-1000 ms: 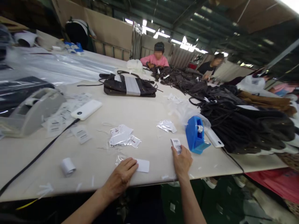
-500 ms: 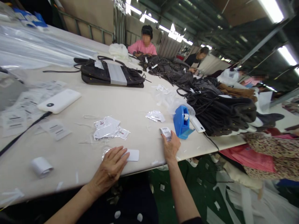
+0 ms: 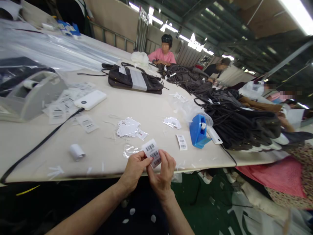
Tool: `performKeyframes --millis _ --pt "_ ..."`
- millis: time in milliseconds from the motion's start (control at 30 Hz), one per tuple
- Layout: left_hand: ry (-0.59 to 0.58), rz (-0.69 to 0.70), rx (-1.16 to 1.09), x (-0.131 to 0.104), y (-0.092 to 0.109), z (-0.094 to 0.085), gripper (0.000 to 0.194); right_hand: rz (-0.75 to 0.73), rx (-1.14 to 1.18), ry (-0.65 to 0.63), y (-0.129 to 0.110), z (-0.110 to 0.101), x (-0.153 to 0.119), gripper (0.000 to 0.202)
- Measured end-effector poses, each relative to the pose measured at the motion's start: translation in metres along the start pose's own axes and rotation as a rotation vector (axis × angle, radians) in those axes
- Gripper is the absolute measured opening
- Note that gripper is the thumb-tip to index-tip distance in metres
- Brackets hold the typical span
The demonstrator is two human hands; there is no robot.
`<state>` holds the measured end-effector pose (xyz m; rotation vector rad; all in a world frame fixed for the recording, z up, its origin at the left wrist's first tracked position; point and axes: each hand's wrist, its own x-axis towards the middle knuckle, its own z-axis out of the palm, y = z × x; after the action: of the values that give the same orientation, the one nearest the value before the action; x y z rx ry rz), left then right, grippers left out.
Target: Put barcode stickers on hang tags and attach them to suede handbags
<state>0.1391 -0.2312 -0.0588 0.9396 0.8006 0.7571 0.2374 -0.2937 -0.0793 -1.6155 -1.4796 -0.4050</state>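
Note:
A white tag with several printed barcodes [image 3: 151,147] is held up just above the near table edge. My left hand [image 3: 135,169] pinches its lower left side between thumb and fingers. On the other side, my right hand [image 3: 163,173] grips the tag's lower right edge. Just behind my left hand lies a clear plastic sleeve [image 3: 129,150]. Beyond it is a loose pile of white tags [image 3: 128,127]. To the right, a strip of barcode stickers [image 3: 181,142] lies flat, with a smaller tag stack [image 3: 172,122] behind it.
A blue tape dispenser [image 3: 197,130] stands right, before piled dark garments [image 3: 239,120]. At left are a grey tape dispenser [image 3: 36,94], a white power bank [image 3: 91,99] with a black cable, and a label roll [image 3: 77,152]. A folded dark bundle [image 3: 122,80] lies farther back; co-workers sit beyond.
My right hand has left the barcode strip by the blue dispenser and moved left. Both hands have come together on a tag, now raised off the table. The view has shifted left.

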Motion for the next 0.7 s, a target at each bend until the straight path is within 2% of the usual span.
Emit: performKeyframes --millis 67,200,267,333,533,700 --pt "-0.056 -0.073 -0.017 -0.004 0.000 -0.007 0.020 0.060 0.130 -0.120 -0.004 -0.011 0.001 0.049" --pt "-0.292 -0.185 0.044 -0.014 0.005 -0.016 0.018 0.218 0.424 -0.370 0.003 -0.030 0.014 0.043" --pt "-0.332 -0.190 0.065 -0.018 0.008 -0.017 0.014 0.302 0.569 -0.499 0.007 -0.032 0.019 0.041" --pt "-0.312 -0.163 0.095 -0.021 0.009 -0.017 0.011 0.382 0.673 -0.560 0.006 -0.030 0.019 0.037" --pt "-0.200 -0.075 0.187 -0.025 0.010 -0.022 0.013 0.593 0.717 -0.550 -0.007 -0.022 0.007 0.024" --pt "-0.171 0.011 0.322 -0.024 0.006 -0.025 0.016 0.830 0.910 -0.459 -0.011 -0.016 0.000 0.019"
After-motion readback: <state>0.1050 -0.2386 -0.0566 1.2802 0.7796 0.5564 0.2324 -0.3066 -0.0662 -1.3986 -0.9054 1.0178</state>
